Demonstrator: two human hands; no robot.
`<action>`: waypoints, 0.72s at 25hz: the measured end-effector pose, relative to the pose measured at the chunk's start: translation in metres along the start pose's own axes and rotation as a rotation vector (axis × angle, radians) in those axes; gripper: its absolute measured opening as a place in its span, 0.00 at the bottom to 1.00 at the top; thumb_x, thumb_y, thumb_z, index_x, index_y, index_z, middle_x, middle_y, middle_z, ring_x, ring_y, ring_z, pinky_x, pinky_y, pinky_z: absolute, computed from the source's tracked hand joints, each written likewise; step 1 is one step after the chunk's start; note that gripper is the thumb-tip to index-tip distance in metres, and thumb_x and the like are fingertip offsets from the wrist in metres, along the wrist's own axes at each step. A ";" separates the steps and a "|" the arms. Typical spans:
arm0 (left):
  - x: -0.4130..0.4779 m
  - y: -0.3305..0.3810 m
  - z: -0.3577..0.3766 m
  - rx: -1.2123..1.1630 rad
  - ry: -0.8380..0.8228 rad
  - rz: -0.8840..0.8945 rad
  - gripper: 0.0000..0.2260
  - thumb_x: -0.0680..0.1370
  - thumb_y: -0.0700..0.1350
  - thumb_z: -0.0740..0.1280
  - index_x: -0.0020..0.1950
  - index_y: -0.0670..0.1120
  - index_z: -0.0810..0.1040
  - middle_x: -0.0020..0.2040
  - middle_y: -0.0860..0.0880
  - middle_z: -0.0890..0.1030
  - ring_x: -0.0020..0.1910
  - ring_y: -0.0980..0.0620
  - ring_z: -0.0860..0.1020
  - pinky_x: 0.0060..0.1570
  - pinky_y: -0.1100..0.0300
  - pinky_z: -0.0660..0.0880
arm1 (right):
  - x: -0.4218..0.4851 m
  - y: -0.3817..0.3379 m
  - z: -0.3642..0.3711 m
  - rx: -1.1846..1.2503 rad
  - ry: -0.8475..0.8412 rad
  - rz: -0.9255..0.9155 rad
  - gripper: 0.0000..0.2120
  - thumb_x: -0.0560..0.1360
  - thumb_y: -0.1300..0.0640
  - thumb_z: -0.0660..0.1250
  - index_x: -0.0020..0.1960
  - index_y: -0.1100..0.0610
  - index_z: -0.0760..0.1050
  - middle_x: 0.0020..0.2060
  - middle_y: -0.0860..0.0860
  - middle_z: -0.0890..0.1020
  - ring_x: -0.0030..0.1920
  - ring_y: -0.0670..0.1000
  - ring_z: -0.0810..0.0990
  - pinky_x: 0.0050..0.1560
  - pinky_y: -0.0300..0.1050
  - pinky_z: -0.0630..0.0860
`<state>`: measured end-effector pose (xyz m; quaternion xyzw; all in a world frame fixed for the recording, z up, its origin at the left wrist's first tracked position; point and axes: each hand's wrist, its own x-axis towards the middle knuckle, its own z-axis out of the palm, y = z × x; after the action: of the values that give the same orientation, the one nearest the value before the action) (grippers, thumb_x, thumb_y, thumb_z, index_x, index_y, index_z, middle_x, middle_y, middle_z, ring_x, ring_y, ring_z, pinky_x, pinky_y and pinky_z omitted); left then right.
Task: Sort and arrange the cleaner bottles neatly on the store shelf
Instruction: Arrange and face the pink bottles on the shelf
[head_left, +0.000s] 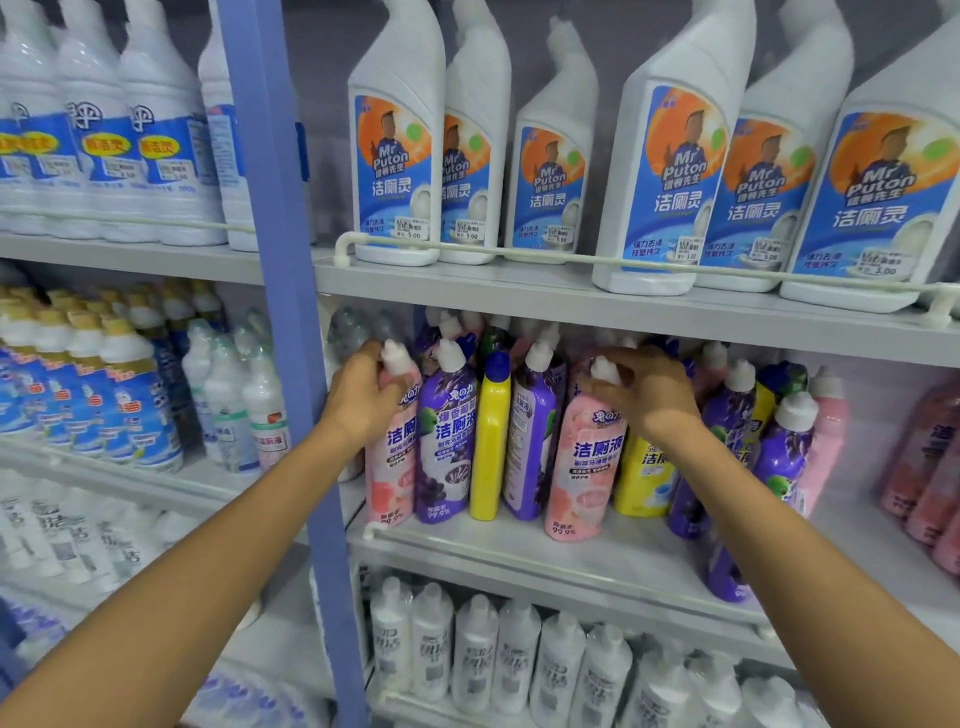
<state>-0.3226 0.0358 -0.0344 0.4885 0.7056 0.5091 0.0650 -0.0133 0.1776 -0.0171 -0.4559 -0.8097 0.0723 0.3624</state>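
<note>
Fingers (371, 357) curl round two necks: left hand (363, 397) grips the left pink bottle (389, 467) mid-frame, right hand (649, 397) grips the second pink bottle (584, 467). A purple bottle (447, 441) and a yellow bottle (491, 441) stand between them on the middle shelf (571, 561).

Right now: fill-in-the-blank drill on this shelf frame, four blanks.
The left hand grips a white-capped plastic bottle whose body is ___.
The right hand grips a second white-capped plastic bottle, also ___.
The slim yellow plastic bottle between them has a ___ cap.
The tall white Mr Puton bottles stand on the shelf ___ the hands.
Missing: pink; pink; blue; above.
</note>
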 end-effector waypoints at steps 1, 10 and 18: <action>-0.003 0.001 -0.003 0.006 -0.036 0.007 0.12 0.79 0.44 0.70 0.61 0.47 0.73 0.52 0.47 0.82 0.51 0.47 0.80 0.50 0.50 0.80 | -0.002 0.000 -0.002 -0.018 -0.007 -0.021 0.17 0.72 0.40 0.75 0.55 0.50 0.83 0.47 0.56 0.81 0.47 0.58 0.80 0.43 0.45 0.70; -0.035 -0.017 -0.001 -0.209 -0.258 0.047 0.28 0.76 0.38 0.74 0.72 0.50 0.66 0.57 0.53 0.82 0.52 0.59 0.83 0.51 0.56 0.82 | -0.048 0.000 0.015 0.482 -0.010 0.253 0.19 0.71 0.37 0.75 0.47 0.53 0.81 0.39 0.49 0.85 0.43 0.53 0.84 0.43 0.49 0.79; -0.072 -0.025 -0.010 -0.213 -0.092 0.217 0.29 0.75 0.38 0.75 0.71 0.57 0.71 0.58 0.53 0.82 0.56 0.53 0.83 0.57 0.45 0.81 | -0.083 0.011 0.031 0.791 0.002 0.240 0.26 0.69 0.53 0.81 0.63 0.55 0.76 0.51 0.54 0.86 0.52 0.54 0.86 0.50 0.53 0.84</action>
<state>-0.3071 -0.0250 -0.0783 0.5750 0.5872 0.5620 0.0935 0.0003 0.1246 -0.0878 -0.3728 -0.6603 0.4191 0.4993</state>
